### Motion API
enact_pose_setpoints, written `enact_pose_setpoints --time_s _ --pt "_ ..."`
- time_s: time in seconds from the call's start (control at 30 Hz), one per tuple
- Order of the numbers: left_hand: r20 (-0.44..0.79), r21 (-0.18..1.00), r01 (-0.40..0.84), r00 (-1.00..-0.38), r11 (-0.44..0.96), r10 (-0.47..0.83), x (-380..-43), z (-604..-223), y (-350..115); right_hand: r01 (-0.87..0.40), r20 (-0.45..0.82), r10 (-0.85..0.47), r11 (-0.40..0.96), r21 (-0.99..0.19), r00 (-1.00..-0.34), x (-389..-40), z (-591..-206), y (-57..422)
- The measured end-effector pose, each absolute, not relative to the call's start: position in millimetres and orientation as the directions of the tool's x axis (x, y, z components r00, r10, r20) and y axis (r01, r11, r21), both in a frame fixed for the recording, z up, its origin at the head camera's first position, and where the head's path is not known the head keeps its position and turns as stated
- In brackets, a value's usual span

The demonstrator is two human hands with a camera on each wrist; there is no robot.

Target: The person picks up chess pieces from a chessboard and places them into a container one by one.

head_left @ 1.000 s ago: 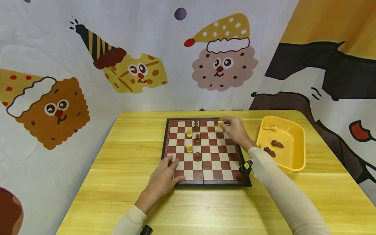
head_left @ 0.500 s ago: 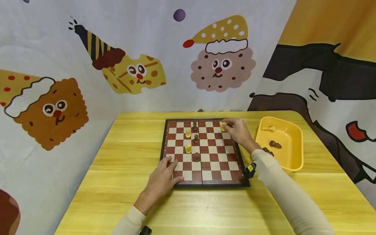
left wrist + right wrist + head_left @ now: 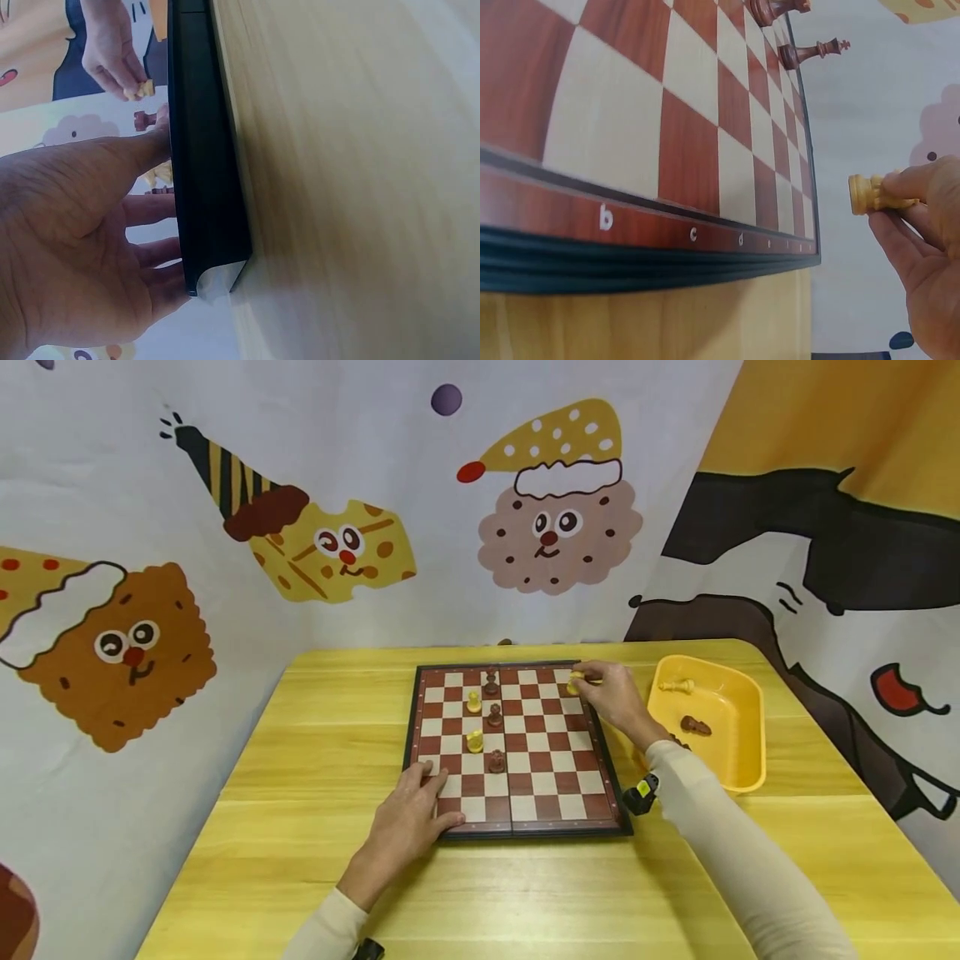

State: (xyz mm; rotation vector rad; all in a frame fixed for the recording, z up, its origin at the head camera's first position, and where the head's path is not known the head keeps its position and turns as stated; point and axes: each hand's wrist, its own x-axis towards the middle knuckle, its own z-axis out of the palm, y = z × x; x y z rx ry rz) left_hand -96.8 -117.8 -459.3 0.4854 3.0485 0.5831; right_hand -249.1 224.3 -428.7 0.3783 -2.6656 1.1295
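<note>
My right hand pinches a yellow chess piece between thumb and fingertips, over the back right corner of the chessboard. In the right wrist view a gap shows between the piece's round base and the board. Fingers mostly covering the piece's top hide its shape. My left hand rests with extended fingers on the board's front left corner. Standing on the board are a brown king, a yellow pawn, a yellow knight and two more brown pieces, one mid-board and one nearer the front.
A yellow plastic tray stands right of the board, partly behind my right forearm. In it lie a yellow piece and brown pieces. The wooden table meets a cartoon-printed curtain at the back.
My right hand has carried the yellow chess piece rightward over the back row, towards the corner. The left hand has stayed on the board. The head view has shifted slightly.
</note>
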Motion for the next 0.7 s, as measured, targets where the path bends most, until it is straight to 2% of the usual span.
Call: enact_pose_setpoints --time_s 0.23,0.7 --pt "0.052 0.348 0.301 -0.952 0.888 0.302 -98 -458 -119 -0.311 0.292 -0.152 0.700 -0.643 -0.944 -248 -428 231" --pt "0.055 0.363 0.293 -0.955 0.885 0.293 -97 -459 -120 -0.267 0.261 -0.117 0.693 -0.670 -0.958 -246 -429 236"
